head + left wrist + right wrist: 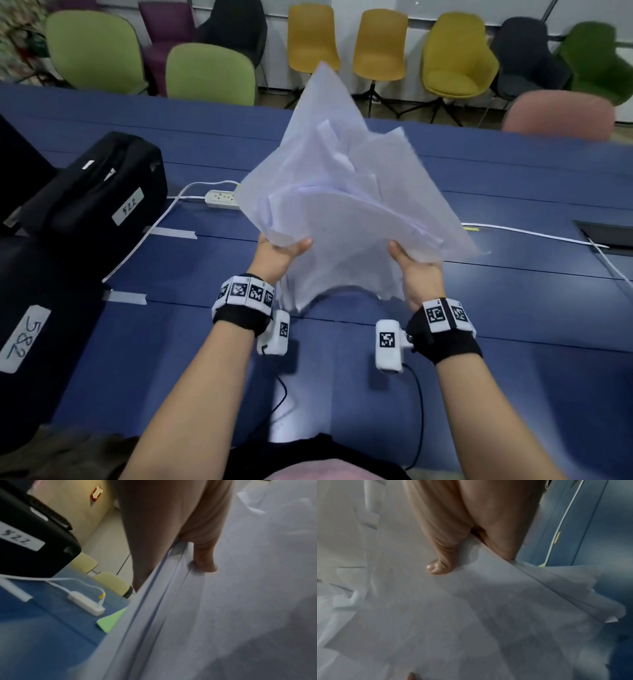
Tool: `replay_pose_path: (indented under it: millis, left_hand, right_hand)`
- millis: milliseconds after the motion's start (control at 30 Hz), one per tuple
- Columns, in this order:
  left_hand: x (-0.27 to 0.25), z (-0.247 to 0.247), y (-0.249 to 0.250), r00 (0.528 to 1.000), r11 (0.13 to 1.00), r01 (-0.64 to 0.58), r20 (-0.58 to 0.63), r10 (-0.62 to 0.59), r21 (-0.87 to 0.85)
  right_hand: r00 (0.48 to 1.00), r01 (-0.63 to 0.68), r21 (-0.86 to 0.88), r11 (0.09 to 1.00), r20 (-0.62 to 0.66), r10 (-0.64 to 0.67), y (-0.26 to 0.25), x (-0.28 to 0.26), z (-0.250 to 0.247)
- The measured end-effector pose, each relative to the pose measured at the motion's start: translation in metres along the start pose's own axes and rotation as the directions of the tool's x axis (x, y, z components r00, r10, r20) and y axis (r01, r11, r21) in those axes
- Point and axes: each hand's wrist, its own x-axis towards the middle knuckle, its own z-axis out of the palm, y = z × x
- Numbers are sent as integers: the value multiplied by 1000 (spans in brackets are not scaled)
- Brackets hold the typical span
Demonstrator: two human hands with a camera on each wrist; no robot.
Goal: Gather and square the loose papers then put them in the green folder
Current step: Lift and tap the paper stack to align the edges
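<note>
Pinching the fanned loose papers [346, 205] above the tabletop [513, 325] with both hands, left hand [279, 255] and right hand [416, 274], you risk sheets slipping; green folder [112, 620] lies underneath.

Head cam looks down and forward over counter [479, 342]; wrist cams sit close along each thumb, sharing the papers [342, 205].

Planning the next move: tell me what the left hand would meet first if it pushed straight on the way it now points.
The left hand already grips the papers, so it would press into them first. Beyond them, probably the green folder on the table, though depth is unclear.
</note>
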Motion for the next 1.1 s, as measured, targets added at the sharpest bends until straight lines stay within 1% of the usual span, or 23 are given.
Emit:
replay_pose_path:
  millis: [33, 67, 100, 133, 167, 233, 300, 367, 433, 500, 533, 567, 600, 700, 833, 933, 1000, 1067, 1100]
  left_hand:
    - [0, -3, 5, 999, 999, -37, 30, 37, -7]
    - [-1, -8, 7, 997, 999, -50, 64, 51, -6]
    - [-2, -14, 6, 996, 999, -51, 73, 51, -8]
    - [-4, -19, 3, 998, 1000, -30, 60, 30, -10]
    - [-5, -24, -1, 1000, 1000, -1, 21, 2, -28]
    - [-3, -30, -6, 998, 997, 47, -43, -50, -66]
    - [-1, -31, -9, 999, 995, 51, -15, -52, -80]
    - [3, -33, -11, 998, 995, 64, 15, -63, -74]
    - [9, -36, -18, 996, 994, 73, -40, -77, -84]
    - [12, -40, -23, 983, 994, 82, -161, -93, -78]
    - [14, -42, -26, 975, 994, 78, -203, -92, -80]
    - [16, -43, -27, 969, 994, 69, -231, -87, -86]
    - [18, -44, -28, 969, 995, 66, -234, -83, -80]
    - [19, -46, -22, 981, 1000, -3, -193, -2, -27]
    - [18, -52, 0, 973, 982, -173, -143, 182, 71]
    - [17, -50, 11, 968, 955, -235, -49, 247, 181]
    - [20, -56, 10, 970, 952, -220, -61, 237, 212]
    - [25, -63, 6, 986, 971, -136, -68, 152, 196]
    - [25, -64, 4, 994, 976, -97, -28, 105, 194]
  right_hand:
    - [1000, -2, -7, 1000, -3, 2, -3, 1, -4]
    - [1000, -16, -26, 1000, -8, 16, -7, 0, -7]
    - [999, -36, -70, 997, 7, 36, -7, 0, -11]
    - [998, -60, -113, 992, 21, 63, -7, -2, -14]
    - [995, -75, -129, 989, 50, 82, -4, -3, -18]
    - [989, -92, -125, 988, 100, 105, 4, -2, -21]
    - [987, -107, -143, 984, 106, 123, 11, 0, -23]
    - [988, -93, -112, 989, 112, 105, 14, 3, -22]
    - [990, -84, -89, 993, 106, 93, 14, 7, -23]
    - [988, -100, -88, 991, 107, 110, 13, 7, -23]
    - [987, -107, -90, 990, 111, 116, 14, 7, -23]
    - [985, -114, -91, 989, 116, 124, 15, 8, -23]
    - [983, -121, -89, 989, 125, 131, 14, 6, -22]
    - [982, -85, -67, 994, 164, 95, 15, 3, -19]
    - [984, -69, -36, 997, 164, 74, 16, 3, -21]
    - [984, -65, -45, 997, 165, 71, 16, 5, -19]
    - [986, -62, -35, 997, 153, 66, 16, 6, -16]
    - [985, -55, -24, 998, 163, 59, 16, 7, -15]
    - [981, -55, -31, 998, 185, 60, 16, 7, -13]
